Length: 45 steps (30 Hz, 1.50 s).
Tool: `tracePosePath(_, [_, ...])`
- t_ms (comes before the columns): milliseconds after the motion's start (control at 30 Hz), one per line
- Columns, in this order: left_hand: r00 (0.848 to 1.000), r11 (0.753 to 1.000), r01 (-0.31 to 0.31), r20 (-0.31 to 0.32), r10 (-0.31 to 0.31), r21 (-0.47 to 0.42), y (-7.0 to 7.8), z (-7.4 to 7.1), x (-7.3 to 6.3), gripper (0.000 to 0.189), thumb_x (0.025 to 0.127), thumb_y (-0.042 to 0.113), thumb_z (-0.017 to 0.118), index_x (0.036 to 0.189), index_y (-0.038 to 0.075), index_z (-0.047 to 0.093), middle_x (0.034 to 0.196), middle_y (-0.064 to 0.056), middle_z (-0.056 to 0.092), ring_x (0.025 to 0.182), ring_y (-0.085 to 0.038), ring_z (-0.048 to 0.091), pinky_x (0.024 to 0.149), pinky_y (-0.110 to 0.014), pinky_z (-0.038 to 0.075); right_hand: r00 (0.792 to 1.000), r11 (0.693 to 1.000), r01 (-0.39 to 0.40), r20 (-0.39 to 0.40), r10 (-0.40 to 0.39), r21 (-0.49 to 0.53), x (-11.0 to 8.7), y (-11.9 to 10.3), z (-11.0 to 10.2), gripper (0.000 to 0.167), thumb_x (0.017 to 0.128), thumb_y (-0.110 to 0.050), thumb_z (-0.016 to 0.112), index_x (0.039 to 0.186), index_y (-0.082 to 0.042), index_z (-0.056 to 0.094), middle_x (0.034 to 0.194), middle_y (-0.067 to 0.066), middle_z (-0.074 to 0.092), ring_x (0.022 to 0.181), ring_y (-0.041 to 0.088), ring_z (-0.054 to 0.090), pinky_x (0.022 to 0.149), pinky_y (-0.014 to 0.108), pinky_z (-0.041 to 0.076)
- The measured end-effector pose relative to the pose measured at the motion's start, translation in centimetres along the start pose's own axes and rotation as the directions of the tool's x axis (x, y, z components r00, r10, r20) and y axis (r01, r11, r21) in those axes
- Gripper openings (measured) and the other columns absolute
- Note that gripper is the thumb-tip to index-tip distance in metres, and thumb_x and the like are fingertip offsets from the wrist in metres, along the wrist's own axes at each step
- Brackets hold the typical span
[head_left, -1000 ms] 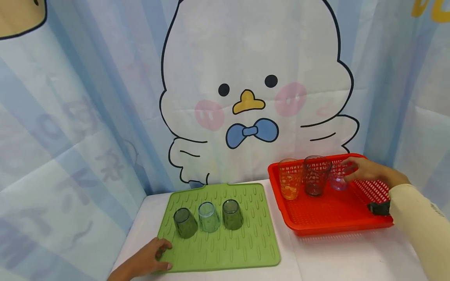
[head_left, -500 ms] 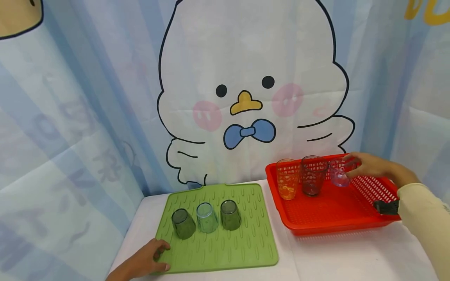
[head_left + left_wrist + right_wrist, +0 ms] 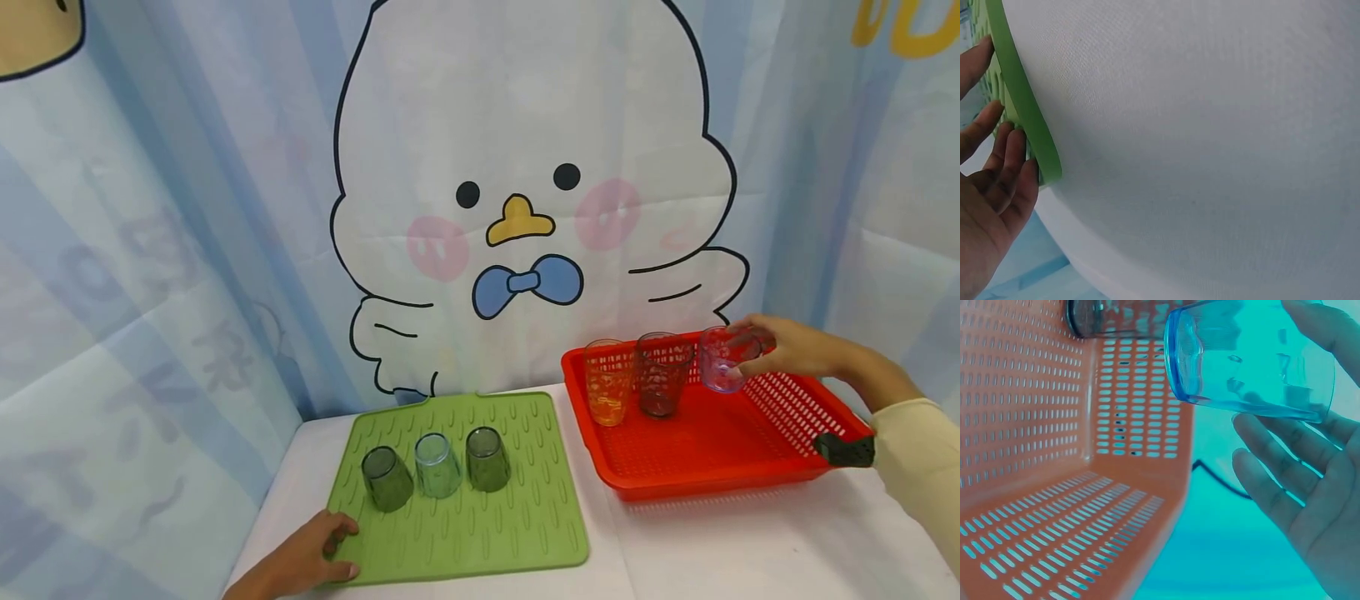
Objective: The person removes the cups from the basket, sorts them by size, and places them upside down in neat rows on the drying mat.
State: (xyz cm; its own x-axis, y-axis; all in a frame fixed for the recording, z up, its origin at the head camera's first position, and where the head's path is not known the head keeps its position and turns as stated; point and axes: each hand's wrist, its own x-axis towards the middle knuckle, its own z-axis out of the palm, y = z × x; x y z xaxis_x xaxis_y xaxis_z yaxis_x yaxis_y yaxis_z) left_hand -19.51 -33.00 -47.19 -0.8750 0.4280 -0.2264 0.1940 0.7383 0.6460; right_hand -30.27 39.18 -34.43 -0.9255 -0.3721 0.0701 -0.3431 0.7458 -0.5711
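Note:
My right hand grips a clear, bluish-purple drinking glass between thumb and fingers, above the far right part of the red basket. In the right wrist view the glass lies tilted sideways in the hand, rim clear of the basket wall. My left hand rests at the near left corner of a green ribbed mat, fingers touching its edge. Three small tumblers stand upside down in a row on the mat: a dark green one, a pale blue one and another dark one.
Inside the basket, at its left, stand a tall orange-looking glass and a wide grey glass. A white cloth covers the table. A curtain printed with a cartoon bird hangs right behind the mat and basket.
My right hand has closed around the glass, lifted it from the basket floor and shifted slightly back. The left hand stays at the mat corner. The head view has drifted a little.

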Motion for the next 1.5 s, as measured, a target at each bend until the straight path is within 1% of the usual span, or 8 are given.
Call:
tracePosePath(233, [1.000,0.999,-0.022,-0.020,0.023,0.032,0.0,0.2,-0.3,0.044,0.089,0.031,0.077,0.120,0.003,0.061,0.103,-0.007,0.055,0.086,-0.012,0.051,0.071,-0.029,0.046,0.999,0.999,0.043,-0.031,-0.043,-0.023,-1.0,-2.1,0.0,0.067,0.084,-0.023,0.081,0.134,0.006,0.048,0.126,0.023,0.062,0.104,0.029,0.063,0.074,0.025,0.056])
tracePosePath(467, [0.997,0.994,-0.049,-0.056,0.054,0.098,0.2,0.4,-0.5,0.042,0.086,0.032,0.079,0.115,0.005,0.064,0.100,-0.005,0.056,0.083,-0.007,0.052,0.071,-0.028,0.048,0.996,0.998,0.055,-0.066,-0.056,-0.027,-2.3,-4.5,0.4,0.069,0.082,-0.025,0.083,0.135,0.001,0.048,0.127,0.019,0.062,0.109,0.034,0.060,0.073,0.025,0.057])
tracePosePath(567, [0.997,0.994,-0.049,-0.054,0.055,0.102,0.6,0.3,-0.5,0.042,0.086,0.032,0.079,0.115,0.004,0.064,0.103,-0.005,0.059,0.085,-0.008,0.054,0.072,-0.029,0.050,0.994,0.998,0.056,-0.088,-0.059,-0.036,-2.9,-5.5,0.7,0.069,0.081,-0.027,0.084,0.135,-0.002,0.049,0.127,0.017,0.062,0.109,0.032,0.059,0.072,0.025,0.057])
tracePosePath(733, [0.997,0.994,-0.048,-0.051,0.053,0.095,1.8,0.2,-0.8,0.046,0.087,0.032,0.079,0.118,0.002,0.063,0.110,-0.007,0.062,0.090,-0.015,0.059,0.074,-0.032,0.052,0.989,0.996,0.077,-0.123,-0.083,-0.047,-3.8,-7.3,1.6,0.065,0.082,-0.030,0.084,0.134,-0.008,0.051,0.125,0.012,0.064,0.101,0.020,0.063,0.071,0.026,0.057])
tracePosePath(867, [0.998,0.997,-0.048,-0.040,0.051,0.063,3.3,0.3,-0.7,0.047,0.089,0.031,0.077,0.122,0.002,0.062,0.113,-0.008,0.062,0.092,-0.022,0.060,0.076,-0.034,0.053,0.985,0.995,0.090,-0.145,-0.094,-0.032,-4.3,-9.0,2.6,0.062,0.082,-0.031,0.084,0.131,-0.012,0.050,0.120,0.008,0.064,0.095,0.016,0.064,0.066,0.027,0.058])
tracePosePath(1133, [0.991,0.992,-0.113,-0.072,0.116,0.052,7.5,1.3,-0.6,0.047,0.089,0.031,0.077,0.123,0.003,0.060,0.112,-0.010,0.059,0.092,-0.024,0.061,0.077,-0.035,0.054,0.969,0.986,0.168,-0.185,-0.166,-0.005,-5.0,-12.0,5.0,0.061,0.078,-0.028,0.087,0.128,-0.020,0.054,0.116,0.000,0.060,0.083,0.010,0.061,0.057,0.027,0.054])
tracePosePath(1333, [0.979,0.984,-0.142,-0.130,0.155,0.103,10.3,2.5,-0.1,0.046,0.087,0.036,0.079,0.121,0.009,0.062,0.109,-0.004,0.060,0.094,-0.023,0.062,0.078,-0.035,0.054,0.962,0.980,0.195,-0.187,-0.199,-0.043,-5.6,-14.3,7.1,0.072,0.073,-0.035,0.091,0.131,-0.019,0.053,0.110,-0.004,0.064,0.086,0.008,0.062,0.060,0.023,0.056])
tracePosePath(1500, [0.962,0.979,-0.186,-0.186,0.200,0.089,12.7,3.4,0.1,0.048,0.086,0.041,0.078,0.123,0.016,0.061,0.115,0.001,0.060,0.100,-0.023,0.063,0.084,-0.037,0.055,0.951,0.967,0.234,-0.185,-0.249,-0.100,-6.0,-16.3,8.9,0.073,0.069,-0.045,0.091,0.129,-0.024,0.056,0.109,-0.009,0.064,0.095,0.010,0.061,0.064,0.021,0.057])
